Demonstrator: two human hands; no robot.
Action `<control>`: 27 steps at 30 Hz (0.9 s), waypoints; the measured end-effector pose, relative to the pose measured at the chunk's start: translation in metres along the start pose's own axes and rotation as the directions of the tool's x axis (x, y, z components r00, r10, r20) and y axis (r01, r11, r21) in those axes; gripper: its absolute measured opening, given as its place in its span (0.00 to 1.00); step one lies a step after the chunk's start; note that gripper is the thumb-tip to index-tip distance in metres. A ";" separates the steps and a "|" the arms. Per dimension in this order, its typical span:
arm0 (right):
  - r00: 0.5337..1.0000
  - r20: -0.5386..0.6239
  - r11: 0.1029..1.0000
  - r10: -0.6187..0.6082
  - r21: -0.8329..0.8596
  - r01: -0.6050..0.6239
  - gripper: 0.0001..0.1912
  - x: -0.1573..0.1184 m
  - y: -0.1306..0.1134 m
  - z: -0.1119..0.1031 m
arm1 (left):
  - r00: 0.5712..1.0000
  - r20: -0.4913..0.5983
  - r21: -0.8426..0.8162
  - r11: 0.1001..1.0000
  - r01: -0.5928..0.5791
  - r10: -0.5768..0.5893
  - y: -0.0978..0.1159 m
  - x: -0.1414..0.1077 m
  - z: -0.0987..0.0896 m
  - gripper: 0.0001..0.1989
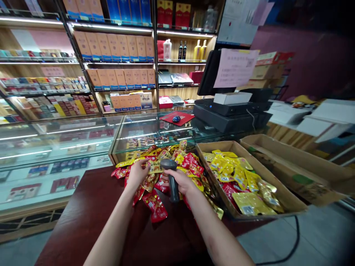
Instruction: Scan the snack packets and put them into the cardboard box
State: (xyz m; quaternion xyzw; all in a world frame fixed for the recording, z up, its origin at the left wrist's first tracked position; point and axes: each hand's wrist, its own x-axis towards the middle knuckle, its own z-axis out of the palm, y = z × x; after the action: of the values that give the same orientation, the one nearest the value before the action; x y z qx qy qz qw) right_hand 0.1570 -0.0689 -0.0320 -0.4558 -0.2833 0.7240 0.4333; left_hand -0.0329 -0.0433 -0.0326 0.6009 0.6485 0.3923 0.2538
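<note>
My right hand is wrapped round the handle of a dark barcode scanner, its head over the pile. Just left of it, my left hand pinches the edge of a yellow snack packet near the scanner head. Beneath and around both hands lies a loose pile of red, yellow and gold packets, with one red packet at the front on the dark red table. To the right, an open cardboard box holds more yellow, red and gold packets.
Behind the pile stands a glass display counter, with a mouse on a red mat. A monitor and black register are at the back right. Another cardboard box sits far right. A black cable curves below the boxes.
</note>
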 end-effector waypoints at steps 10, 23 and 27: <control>0.992 0.076 0.982 0.104 0.149 -0.114 0.06 0.008 0.006 -0.006 | 0.956 0.246 -0.391 0.886 0.250 -0.161 0.007 -0.024 0.017 0.42; 0.975 -0.104 0.976 -0.197 0.076 0.205 0.14 -0.036 -0.002 -0.034 | 0.998 -0.067 -0.082 0.997 -0.011 0.006 0.028 -0.083 0.020 0.17; 0.938 -0.098 0.943 -0.332 -0.045 0.329 0.14 -0.062 -0.008 -0.028 | 0.990 0.137 -0.276 0.958 0.073 -0.036 0.049 -0.081 0.037 0.19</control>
State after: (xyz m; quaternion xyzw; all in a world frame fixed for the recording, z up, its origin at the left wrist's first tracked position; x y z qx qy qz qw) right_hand 0.1983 -0.1197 -0.0117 -0.4453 -0.3428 0.6121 0.5563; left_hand 0.0375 -0.1163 -0.0255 0.5649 0.5849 0.4329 0.3889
